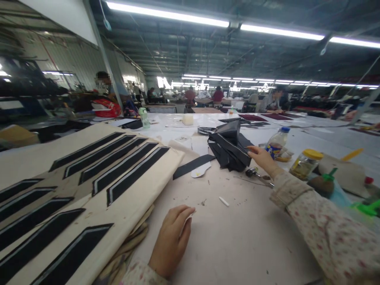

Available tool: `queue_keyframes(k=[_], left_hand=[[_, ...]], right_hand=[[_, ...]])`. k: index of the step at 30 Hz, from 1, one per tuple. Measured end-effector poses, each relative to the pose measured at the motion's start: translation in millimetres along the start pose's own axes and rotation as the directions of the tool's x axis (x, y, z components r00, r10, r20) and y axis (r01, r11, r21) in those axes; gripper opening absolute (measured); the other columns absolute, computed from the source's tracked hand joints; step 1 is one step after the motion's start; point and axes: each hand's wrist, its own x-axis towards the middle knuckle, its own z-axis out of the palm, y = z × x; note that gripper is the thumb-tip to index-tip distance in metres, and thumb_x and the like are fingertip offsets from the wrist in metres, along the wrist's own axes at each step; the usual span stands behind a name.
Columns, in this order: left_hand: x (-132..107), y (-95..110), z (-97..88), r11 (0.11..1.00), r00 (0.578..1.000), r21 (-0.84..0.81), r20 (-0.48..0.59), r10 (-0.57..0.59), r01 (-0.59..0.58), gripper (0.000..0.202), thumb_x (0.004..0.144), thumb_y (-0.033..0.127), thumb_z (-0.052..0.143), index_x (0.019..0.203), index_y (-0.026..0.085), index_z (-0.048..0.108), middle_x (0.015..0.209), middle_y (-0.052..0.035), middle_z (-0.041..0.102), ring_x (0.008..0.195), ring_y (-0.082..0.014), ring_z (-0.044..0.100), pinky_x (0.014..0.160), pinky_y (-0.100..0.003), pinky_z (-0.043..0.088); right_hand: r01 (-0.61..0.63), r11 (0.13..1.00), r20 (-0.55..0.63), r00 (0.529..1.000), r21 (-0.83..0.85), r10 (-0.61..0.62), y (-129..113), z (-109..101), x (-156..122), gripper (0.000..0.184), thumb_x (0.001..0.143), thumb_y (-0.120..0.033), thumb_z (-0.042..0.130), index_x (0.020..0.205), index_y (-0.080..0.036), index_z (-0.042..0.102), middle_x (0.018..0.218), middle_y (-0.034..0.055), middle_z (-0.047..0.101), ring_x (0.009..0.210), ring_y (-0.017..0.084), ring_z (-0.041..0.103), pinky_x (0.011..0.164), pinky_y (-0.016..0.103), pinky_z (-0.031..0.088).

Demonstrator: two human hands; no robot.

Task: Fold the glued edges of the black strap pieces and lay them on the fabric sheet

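Note:
My right hand (264, 159) reaches out to a heap of black fabric pieces (228, 148) and pinches its right edge between thumb and fingers. Close to me, my left hand (173, 239) hovers over or rests on the pale tabletop, fingers curled toward the thumb; a small pale sliver shows at the fingertips, too small to name. A single black strip (192, 166) lies left of the heap, beside a white paper pattern piece (201, 170). On the left, a cream padded board (166, 166) carries rows of black strips (138, 174) with pale edge lines.
A white chalk stick (223, 201) lies between my hands. Around my right forearm stand a blue-capped bottle (277, 142), a yellow-lidded jar (305, 164), a green-spouted bottle (322, 184) and a small metal tool (252, 171). Farther back are a light green bottle (144, 118), a foam block (187, 119) and co-workers.

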Motion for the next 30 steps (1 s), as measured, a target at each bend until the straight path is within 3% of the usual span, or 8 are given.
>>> queue_keyframes(k=[4,7,10,14,18,22,26,30], left_hand=[[-1,-1,1.5,0.996,0.995,-0.035,0.061,-0.080,0.082,0.025,0.087,0.014,0.043,0.108,0.021,0.055,0.104,-0.0072,0.058,0.099,-0.0186,0.053,0.087,-0.033,0.045],[-3,2,5.4,0.989,0.974,-0.062,0.195,-0.118,0.132,0.026,0.086,0.011,0.042,0.105,0.020,0.057,0.100,-0.0057,0.061,0.096,-0.0178,0.054,0.087,-0.032,0.044],[-5,2,10.7,0.992,0.940,-0.048,0.328,-0.098,0.120,0.023,0.083,0.011,0.046,0.100,0.019,0.060,0.095,-0.0048,0.063,0.092,-0.0174,0.055,0.084,-0.030,0.045],[-5,-1,14.2,0.995,0.918,-0.012,0.385,-0.091,0.103,0.021,0.083,0.012,0.048,0.098,0.016,0.062,0.095,-0.0057,0.064,0.090,-0.0166,0.056,0.084,-0.027,0.044],[-5,-1,17.7,0.996,0.920,0.001,0.384,-0.084,0.090,0.022,0.082,0.012,0.049,0.099,0.015,0.063,0.095,-0.0069,0.065,0.090,-0.0166,0.057,0.084,-0.027,0.044],[-6,4,16.0,0.989,0.937,0.042,0.318,-0.148,0.142,0.023,0.080,0.011,0.050,0.098,0.016,0.063,0.095,-0.0067,0.065,0.090,-0.0172,0.057,0.083,-0.028,0.045],[3,10,-16.0,0.950,0.943,0.153,0.156,-0.296,0.273,0.018,0.082,0.015,0.050,0.094,0.015,0.064,0.092,-0.0068,0.064,0.088,-0.0175,0.058,0.082,-0.029,0.045],[31,-3,-76.7,0.811,0.879,0.440,0.092,-0.468,0.386,0.019,0.084,0.025,0.049,0.097,0.018,0.062,0.099,-0.0048,0.062,0.096,-0.0175,0.056,0.087,-0.027,0.043]], right_hand=[[0.039,0.999,0.030,0.999,-0.036,-0.038,0,34,-26,0.026,0.067,-0.029,0.054,0.086,-0.017,0.068,0.105,0.0109,0.064,0.109,0.027,0.052,0.098,0.043,0.037],[0.056,0.998,0.177,0.983,0.009,-0.056,-4,67,-79,0.034,0.073,-0.040,0.048,0.087,-0.018,0.069,0.092,0.0085,0.068,0.088,0.024,0.061,0.081,0.038,0.048],[0.013,0.999,0.352,0.935,0.035,-0.025,4,81,-112,0.039,0.068,-0.049,0.051,0.086,-0.019,0.070,0.088,0.0071,0.070,0.082,0.024,0.063,0.076,0.037,0.049],[-0.149,0.989,0.406,0.903,-0.013,0.141,23,79,-109,0.055,0.067,-0.057,0.049,0.100,-0.019,0.067,0.098,0.0092,0.068,0.086,0.027,0.063,0.076,0.038,0.050],[-0.097,0.994,0.438,0.893,-0.040,0.105,30,77,-101,0.048,0.065,-0.056,0.051,0.096,-0.023,0.069,0.109,0.0082,0.065,0.110,0.031,0.054,0.095,0.040,0.041],[-0.057,0.998,0.438,0.897,-0.022,0.061,30,79,-104,0.043,0.066,-0.055,0.050,0.091,-0.025,0.069,0.108,0.0082,0.066,0.112,0.032,0.053,0.096,0.042,0.040],[-0.032,0.999,0.445,0.895,-0.014,0.035,33,80,-103,0.045,0.067,-0.056,0.049,0.093,-0.025,0.069,0.108,0.0080,0.066,0.109,0.032,0.055,0.096,0.043,0.040],[-0.018,1.000,0.461,0.887,0.007,0.013,31,79,-102,0.044,0.067,-0.056,0.049,0.091,-0.024,0.069,0.105,0.0074,0.068,0.107,0.032,0.057,0.095,0.043,0.041]])
